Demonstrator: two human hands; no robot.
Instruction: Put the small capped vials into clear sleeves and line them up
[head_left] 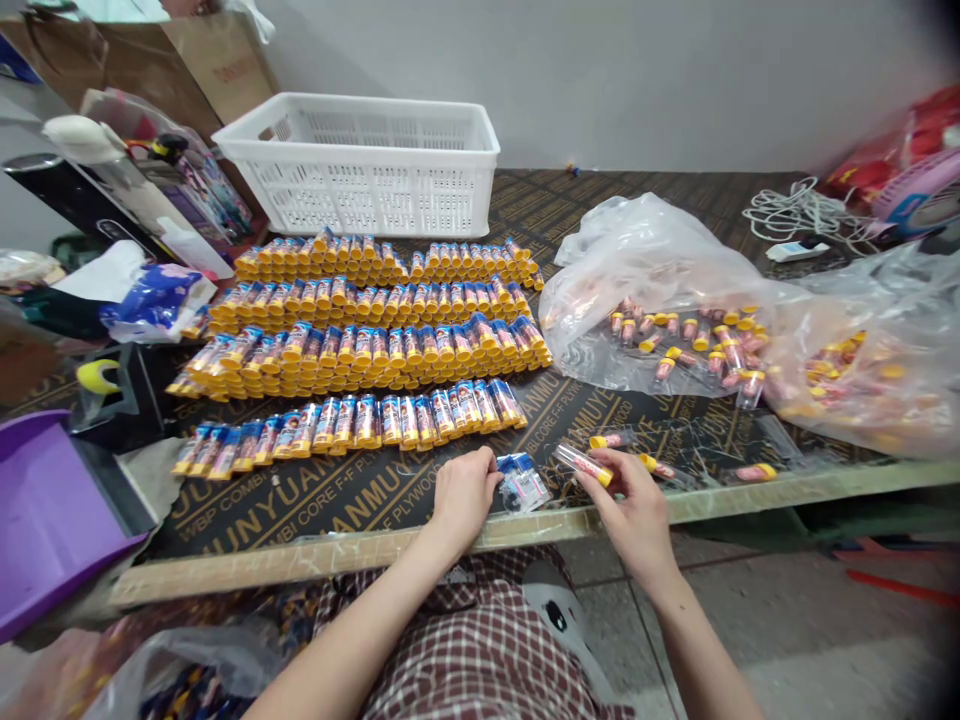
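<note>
Yellow-capped tube (582,464) juts leftward from the right hand (637,510) pinching it; left hand (463,492) is curled, hold unclear.

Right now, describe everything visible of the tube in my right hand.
The yellow-ended tube is a slim cylinder with a clear, plastic-looking body and pinkish-red colouring along it. The right hand holds it by the yellow end. It slants, clear end up and left in the picture, near the front edge of the dark tabletop. Whether the clear end is open is hard to tell.
</note>
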